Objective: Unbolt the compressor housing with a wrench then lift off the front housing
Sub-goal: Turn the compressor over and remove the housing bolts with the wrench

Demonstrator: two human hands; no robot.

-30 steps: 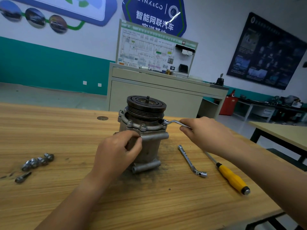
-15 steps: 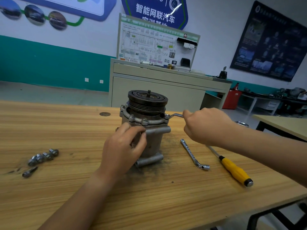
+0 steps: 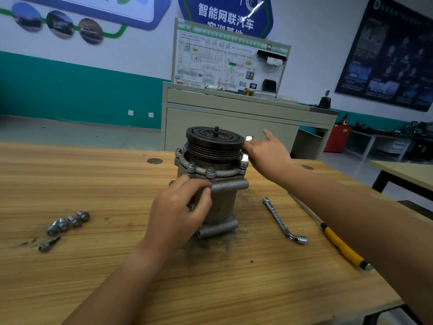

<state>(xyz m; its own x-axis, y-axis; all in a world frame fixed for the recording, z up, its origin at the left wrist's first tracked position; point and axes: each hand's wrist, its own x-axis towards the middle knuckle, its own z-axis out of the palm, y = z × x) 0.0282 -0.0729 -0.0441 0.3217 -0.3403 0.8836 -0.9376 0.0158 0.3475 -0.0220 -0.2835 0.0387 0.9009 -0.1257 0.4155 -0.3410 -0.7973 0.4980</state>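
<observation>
- Right hand (image 3: 267, 153) swung rearward with wrench (image 3: 244, 158); fingers pinch it, index straight.
- Left hand (image 3: 178, 207): fingers curled round compressor (image 3: 225, 202), flange bolts (image 3: 210, 171) just above fingertips.

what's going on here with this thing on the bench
A person is unbolting a compressor that stands upright on a wooden table. The left hand grips its body, while the right hand is at a wrench set on the flange's right side; its grip is hidden. Front flange bolts are in place. Loose bolts, a second wrench and a screwdriver lie nearby.
</observation>
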